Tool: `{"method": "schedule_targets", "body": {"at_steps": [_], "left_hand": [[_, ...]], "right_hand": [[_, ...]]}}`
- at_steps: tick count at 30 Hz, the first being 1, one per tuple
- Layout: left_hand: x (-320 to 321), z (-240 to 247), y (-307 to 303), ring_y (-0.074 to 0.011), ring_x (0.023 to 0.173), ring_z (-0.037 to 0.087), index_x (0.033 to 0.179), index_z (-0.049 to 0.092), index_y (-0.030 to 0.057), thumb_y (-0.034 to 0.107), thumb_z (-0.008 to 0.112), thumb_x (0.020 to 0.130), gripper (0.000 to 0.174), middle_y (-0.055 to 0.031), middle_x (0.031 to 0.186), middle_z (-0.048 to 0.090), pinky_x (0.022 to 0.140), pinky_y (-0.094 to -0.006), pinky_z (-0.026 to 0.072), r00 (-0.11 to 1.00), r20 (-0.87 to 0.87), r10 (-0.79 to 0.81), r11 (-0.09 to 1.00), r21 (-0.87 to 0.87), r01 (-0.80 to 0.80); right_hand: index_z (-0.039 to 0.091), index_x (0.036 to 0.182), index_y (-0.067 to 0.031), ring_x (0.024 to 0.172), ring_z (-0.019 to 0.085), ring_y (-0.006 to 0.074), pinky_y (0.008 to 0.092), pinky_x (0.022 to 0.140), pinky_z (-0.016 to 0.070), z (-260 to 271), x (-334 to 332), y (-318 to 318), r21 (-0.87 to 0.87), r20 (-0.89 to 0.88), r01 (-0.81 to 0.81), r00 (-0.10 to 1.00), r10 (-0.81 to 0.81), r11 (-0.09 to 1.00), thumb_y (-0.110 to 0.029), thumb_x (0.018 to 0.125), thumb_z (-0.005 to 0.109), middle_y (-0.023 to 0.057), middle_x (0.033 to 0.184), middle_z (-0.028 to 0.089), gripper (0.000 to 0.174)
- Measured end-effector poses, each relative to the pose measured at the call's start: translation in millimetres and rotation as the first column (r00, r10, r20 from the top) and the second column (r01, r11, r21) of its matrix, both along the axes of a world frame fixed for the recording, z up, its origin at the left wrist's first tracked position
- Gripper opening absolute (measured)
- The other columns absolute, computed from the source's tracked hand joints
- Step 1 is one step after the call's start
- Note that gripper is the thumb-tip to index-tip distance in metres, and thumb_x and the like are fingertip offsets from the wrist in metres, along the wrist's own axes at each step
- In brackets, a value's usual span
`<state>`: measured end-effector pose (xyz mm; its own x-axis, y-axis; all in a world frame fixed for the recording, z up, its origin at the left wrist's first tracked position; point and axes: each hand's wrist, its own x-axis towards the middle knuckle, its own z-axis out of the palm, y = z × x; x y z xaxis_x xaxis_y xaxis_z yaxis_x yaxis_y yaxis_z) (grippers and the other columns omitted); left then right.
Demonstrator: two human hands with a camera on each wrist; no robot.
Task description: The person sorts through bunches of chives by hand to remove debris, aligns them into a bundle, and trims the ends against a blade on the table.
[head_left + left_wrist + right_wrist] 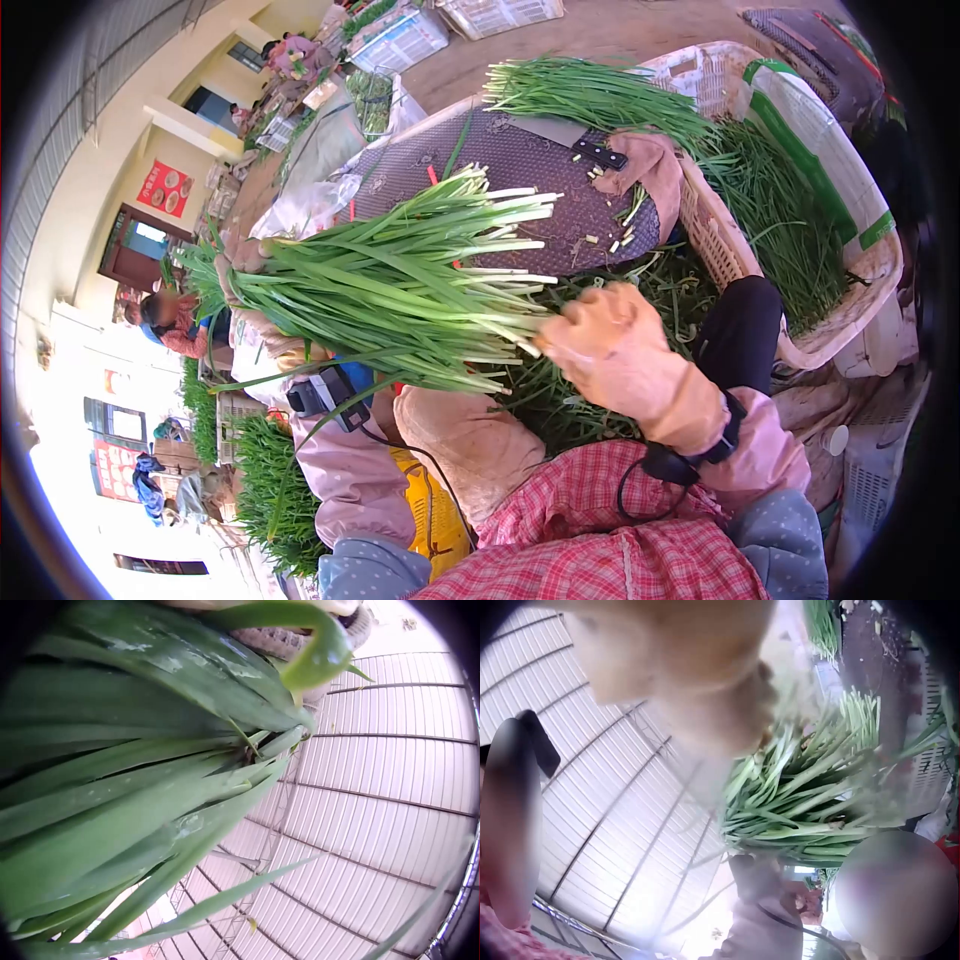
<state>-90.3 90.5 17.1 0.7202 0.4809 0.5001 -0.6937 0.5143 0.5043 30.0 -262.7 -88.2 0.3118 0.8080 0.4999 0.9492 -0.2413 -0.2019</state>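
My gloved left hand (262,330) grips a large bunch of garlic chives (390,275) around the leafy end. The pale stem ends fan out to the right. Broad green leaves (135,802) fill much of the left wrist view and cover most of that hand. At the lower right stem ends, my gloved right hand (610,340) pinches with curled fingers; it looks blurred in the right wrist view. Behind the bunch is a dark textured board (400,165). A knife (575,140) with a black handle lies on it, beside a second pile of chives (600,95).
A pale plastic basket (715,235) with more chives stands to the right. Loose trimmings (640,290) lie beneath the right hand. A brown cloth (655,180) hangs over the board's edge. Other chives (270,480) stand at the lower left, and people (180,325) are in the background.
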Motion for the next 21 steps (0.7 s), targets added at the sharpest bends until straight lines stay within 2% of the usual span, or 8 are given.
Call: {"method": "schedule_targets", "body": {"at_steps": [1, 2, 4, 8, 10, 15, 18, 21], "left_hand": [[-1.5, 0.9, 1.4, -0.0109, 0.065, 0.036, 0.073, 0.037, 0.0174, 0.02, 0.053, 0.096, 0.028, 0.0063, 0.067, 0.034, 0.078, -0.0326, 0.0413, 0.999, 0.032, -0.021, 1.0, 0.018, 0.021], [-2.5, 1.6, 2.5, -0.0111, 0.066, 0.037, 0.074, 0.038, 0.0173, 0.02, 0.053, 0.095, 0.027, 0.006, 0.067, 0.035, 0.079, -0.0326, 0.0412, 0.997, 0.064, -0.045, 0.998, 0.037, 0.043], [-4.1, 2.1, 2.8, -0.0116, 0.068, 0.038, 0.076, 0.04, 0.017, 0.019, 0.053, 0.095, 0.024, 0.0054, 0.069, 0.037, 0.08, -0.0326, 0.041, 0.988, 0.119, -0.098, 0.993, 0.073, 0.089], [7.1, 2.4, 0.9, -0.0126, 0.072, 0.042, 0.08, 0.043, 0.0165, 0.017, 0.053, 0.094, 0.018, 0.0041, 0.071, 0.04, 0.083, -0.0325, 0.0407, 0.949, 0.212, -0.235, 0.967, 0.149, 0.207], [13.8, 3.3, 0.1, -0.0131, 0.074, 0.044, 0.081, 0.045, 0.0162, 0.016, 0.053, 0.094, 0.015, 0.0035, 0.073, 0.042, 0.084, -0.0325, 0.0405, 0.917, 0.259, -0.303, 0.946, 0.193, 0.258], [21.5, 8.6, 2.6, -0.0143, 0.079, 0.048, 0.086, 0.049, 0.0155, 0.014, 0.052, 0.093, 0.008, 0.0019, 0.076, 0.046, 0.087, -0.0324, 0.0401, 0.819, 0.351, -0.453, 0.88, 0.32, 0.35], [26.0, 8.5, 1.4, -0.0151, 0.082, 0.051, 0.089, 0.051, 0.0151, 0.013, 0.052, 0.093, 0.004, 0.001, 0.078, 0.049, 0.089, -0.0323, 0.0398, 0.748, 0.385, -0.541, 0.83, 0.385, 0.403], [27.2, 14.2, -43.7, -0.015, 0.081, 0.052, 0.09, 0.052, 0.0145, 0.012, 0.051, 0.092, 0.003, 0.0005, 0.079, 0.05, 0.089, -0.032, 0.04, 0.776, 0.45, -0.442, 0.889, 0.336, 0.312]], "right_hand": [[0.06, 0.079, -0.0167, 0.077, 0.064, 0.0227, 0.0365, 0.064, 0.0478, 1.0, 11.2, -6.4, -0.123, -0.155, -0.088, 0.985, 0.068, 0.988, -0.016, 0.07, 0.062, 0.0013, 0.074, 0.062, 0.009], [0.065, 0.083, -0.0117, 0.078, 0.065, 0.0255, 0.0415, 0.068, 0.0502, -31.0, 22.4, -9.3, 0.259, -0.186, -0.04, 0.978, 0.091, 0.965, -0.018, 0.078, 0.061, 0.0037, 0.077, 0.065, 0.009], [0.067, 0.098, -0.0052, 0.083, 0.065, 0.0319, 0.0446, 0.075, 0.0504, -37.2, 50.4, -13.8, 0.229, -0.717, 0.199, 0.696, 0.027, 0.953, -0.022, 0.088, 0.059, 0.0106, 0.084, 0.067, 0.021], [0.066, 0.107, -0.0034, 0.094, 0.062, 0.0382, 0.0436, 0.083, 0.0483, -25.5, 66.7, 17.1, 0.418, -0.62, -0.079, 0.703, 0.348, 0.905, -0.022, 0.091, 0.06, 0.0187, 0.097, 0.067, 0.026], [0.067, 0.108, -0.0054, 0.098, 0.061, 0.0374, 0.044, 0.084, 0.048, -10.5, 64.8, 33.1, 0.321, -0.621, -0.016, 0.751, 0.224, 0.947, -0.022, 0.089, 0.062, 0.0183, 0.1, 0.067, 0.025], [0.064, 0.108, -0.0166, 0.092, 0.061, 0.0267, 0.04, 0.084, 0.0484, -7.1, 79.3, 48.5, 0.391, -0.086, -0.059, 0.991, 0.1, 0.919, -0.019, 0.072, 0.067, 0.0058, 0.103, 0.064, 0.036], [0.064, 0.113, -0.0105, 0.101, 0.06, 0.0235, 0.0362, 0.091, 0.0413, -10.9, 84.3, 54.7, 0.153, -0.158, -0.014, 0.987, 0.039, 0.988, -0.023, 0.068, 0.073, 0.0044, 0.101, 0.064, 0.048], [0.065, 0.112, -0.0096, 0.104, 0.059, 0.0268, 0.0423, 0.093, 0.0411, -2.2, 81.6, 40.8, 0.445, -0.16, -0.104, 0.968, 0.193, 0.89, -0.027, 0.066, 0.076, 0.0091, 0.107, 0.063, 0.05]]}}
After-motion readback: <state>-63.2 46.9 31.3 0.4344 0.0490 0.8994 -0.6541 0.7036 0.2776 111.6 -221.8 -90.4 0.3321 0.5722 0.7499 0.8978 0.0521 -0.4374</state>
